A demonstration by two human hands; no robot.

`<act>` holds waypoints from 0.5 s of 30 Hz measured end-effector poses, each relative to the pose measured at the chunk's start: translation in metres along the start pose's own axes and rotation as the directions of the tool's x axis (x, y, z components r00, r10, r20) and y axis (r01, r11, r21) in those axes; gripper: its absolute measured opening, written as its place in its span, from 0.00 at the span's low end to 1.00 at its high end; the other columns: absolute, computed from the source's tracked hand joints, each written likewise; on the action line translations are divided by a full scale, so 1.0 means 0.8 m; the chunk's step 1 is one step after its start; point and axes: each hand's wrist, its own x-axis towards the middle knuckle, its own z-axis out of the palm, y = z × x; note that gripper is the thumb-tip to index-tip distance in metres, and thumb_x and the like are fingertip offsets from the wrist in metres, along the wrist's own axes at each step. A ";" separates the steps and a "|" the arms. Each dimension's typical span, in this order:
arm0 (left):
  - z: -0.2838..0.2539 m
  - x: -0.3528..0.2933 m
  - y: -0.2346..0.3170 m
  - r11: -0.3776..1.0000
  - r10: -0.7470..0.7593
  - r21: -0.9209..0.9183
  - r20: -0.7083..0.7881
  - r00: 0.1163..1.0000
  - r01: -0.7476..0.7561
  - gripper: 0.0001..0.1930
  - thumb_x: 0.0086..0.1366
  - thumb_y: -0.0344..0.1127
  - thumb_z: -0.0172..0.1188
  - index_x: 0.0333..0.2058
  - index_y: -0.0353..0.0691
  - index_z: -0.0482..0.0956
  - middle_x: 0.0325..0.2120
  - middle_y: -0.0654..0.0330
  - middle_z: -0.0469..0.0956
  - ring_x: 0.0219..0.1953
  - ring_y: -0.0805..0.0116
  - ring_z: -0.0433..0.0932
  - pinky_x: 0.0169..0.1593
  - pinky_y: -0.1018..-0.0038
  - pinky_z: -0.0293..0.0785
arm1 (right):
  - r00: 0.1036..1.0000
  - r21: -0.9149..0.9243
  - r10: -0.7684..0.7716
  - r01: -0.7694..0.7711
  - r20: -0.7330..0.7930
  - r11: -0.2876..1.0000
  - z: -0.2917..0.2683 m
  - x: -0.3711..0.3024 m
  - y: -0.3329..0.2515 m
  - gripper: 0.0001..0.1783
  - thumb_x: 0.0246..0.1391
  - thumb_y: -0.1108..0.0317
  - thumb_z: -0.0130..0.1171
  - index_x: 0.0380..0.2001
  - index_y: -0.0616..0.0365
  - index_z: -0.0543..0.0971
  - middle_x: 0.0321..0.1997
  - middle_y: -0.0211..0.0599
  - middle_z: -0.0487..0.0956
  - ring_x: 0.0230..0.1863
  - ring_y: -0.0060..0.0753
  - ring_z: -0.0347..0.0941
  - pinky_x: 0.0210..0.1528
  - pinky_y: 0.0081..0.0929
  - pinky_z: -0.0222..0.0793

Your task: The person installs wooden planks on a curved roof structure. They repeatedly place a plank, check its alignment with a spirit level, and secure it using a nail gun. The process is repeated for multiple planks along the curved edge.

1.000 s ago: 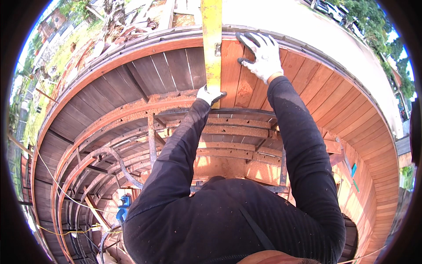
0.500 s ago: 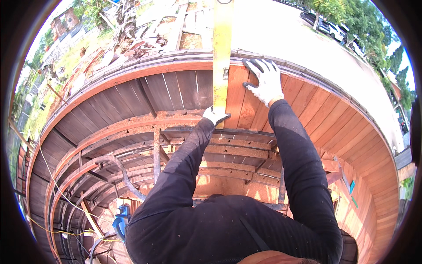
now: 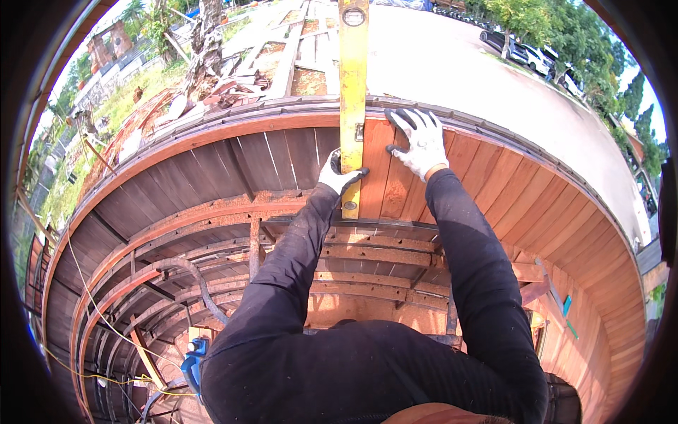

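A long yellow spirit level lies across the curved rim and reaches down over the wall of boards. My gloved left hand is closed round its lower part, thumb across the face. Just to the right, my gloved right hand rests with fingers spread on the top of the reddish wooden planks, its fingertips close to the rim. It holds nothing and stands apart from the level. The white gloves have dark fingertips.
Dark boards line the wall on the left. Below run curved wooden ribs dusted with sawdust. A blue power tool sits at lower left near a yellow cord. Outside are scrap timber, trees and parked cars.
My left hand has moved farther up the level, baring its lower end. The view has shifted slightly. My right hand stays spread at about the same place on the planks.
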 end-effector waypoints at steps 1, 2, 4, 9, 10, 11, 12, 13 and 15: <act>0.005 0.004 0.006 1.000 0.025 0.014 0.006 1.000 -0.025 0.35 0.46 0.30 0.77 0.52 0.37 0.67 0.43 0.61 0.77 0.44 0.73 0.76 0.50 0.75 0.74 | 1.000 -0.017 0.004 -0.004 0.009 1.000 -0.002 -0.001 -0.001 0.40 0.51 0.45 0.61 0.66 0.36 0.60 0.67 0.31 0.63 0.70 0.37 0.52 0.73 0.45 0.39; 0.010 0.005 0.010 0.998 0.021 0.052 0.002 1.000 -0.021 0.34 0.46 0.30 0.77 0.51 0.37 0.68 0.42 0.61 0.77 0.44 0.73 0.76 0.49 0.75 0.74 | 1.000 -0.017 0.003 -0.003 0.000 1.000 0.001 -0.002 0.001 0.40 0.51 0.46 0.61 0.66 0.36 0.60 0.67 0.31 0.63 0.70 0.37 0.52 0.72 0.45 0.39; 0.015 0.009 0.010 0.994 0.022 0.108 -0.046 0.999 -0.017 0.28 0.48 0.25 0.75 0.48 0.37 0.71 0.40 0.62 0.78 0.40 0.73 0.77 0.45 0.75 0.76 | 0.999 -0.026 -0.001 0.000 -0.033 1.000 0.005 -0.004 0.000 0.41 0.50 0.46 0.62 0.66 0.36 0.60 0.66 0.31 0.64 0.69 0.38 0.53 0.72 0.45 0.40; 0.027 0.004 0.003 0.996 -0.054 -0.077 -0.020 0.998 0.052 0.28 0.48 0.30 0.76 0.47 0.36 0.72 0.38 0.63 0.78 0.38 0.73 0.76 0.45 0.75 0.74 | 0.994 0.028 -0.015 0.018 -0.112 0.999 0.006 -0.012 0.005 0.42 0.46 0.48 0.67 0.64 0.37 0.64 0.64 0.31 0.66 0.67 0.38 0.57 0.71 0.45 0.42; 0.025 0.006 0.000 0.993 -0.063 -0.098 -0.005 0.998 0.062 0.27 0.48 0.29 0.76 0.46 0.36 0.72 0.38 0.63 0.78 0.38 0.73 0.76 0.44 0.75 0.74 | 0.994 0.024 -0.012 0.015 -0.112 1.000 0.006 -0.012 0.007 0.42 0.46 0.48 0.66 0.65 0.37 0.64 0.64 0.32 0.66 0.67 0.38 0.56 0.71 0.45 0.42; 0.022 0.007 -0.003 0.991 -0.072 -0.115 0.010 0.997 0.073 0.27 0.48 0.29 0.76 0.46 0.36 0.72 0.38 0.64 0.78 0.38 0.73 0.76 0.44 0.75 0.75 | 0.994 0.023 -0.007 0.009 -0.114 1.000 0.006 -0.012 0.008 0.42 0.46 0.48 0.66 0.65 0.37 0.63 0.64 0.32 0.66 0.67 0.38 0.56 0.71 0.45 0.42; 0.021 0.012 -0.002 0.994 -0.090 0.059 -0.043 0.995 0.092 0.26 0.48 0.29 0.75 0.45 0.36 0.73 0.37 0.64 0.78 0.36 0.74 0.76 0.42 0.76 0.75 | 0.992 0.047 -0.014 0.020 -0.125 0.999 0.009 -0.010 0.012 0.41 0.47 0.49 0.66 0.65 0.37 0.63 0.64 0.34 0.66 0.67 0.39 0.56 0.72 0.45 0.41; 0.018 0.010 -0.002 0.993 -0.113 0.038 -0.024 0.993 0.114 0.26 0.48 0.28 0.75 0.45 0.36 0.73 0.35 0.64 0.78 0.35 0.74 0.76 0.41 0.76 0.75 | 0.995 0.023 -0.012 0.014 -0.102 1.000 0.013 -0.010 0.012 0.41 0.49 0.47 0.63 0.65 0.37 0.62 0.64 0.34 0.66 0.69 0.38 0.54 0.72 0.48 0.40; 0.012 0.009 0.000 0.996 -0.074 0.045 -0.054 0.996 0.076 0.25 0.48 0.27 0.75 0.44 0.35 0.73 0.35 0.63 0.78 0.34 0.73 0.77 0.39 0.77 0.76 | 0.995 0.031 -0.030 0.033 -0.095 0.999 0.015 -0.007 0.008 0.41 0.49 0.46 0.63 0.66 0.38 0.61 0.65 0.35 0.65 0.69 0.39 0.54 0.72 0.48 0.39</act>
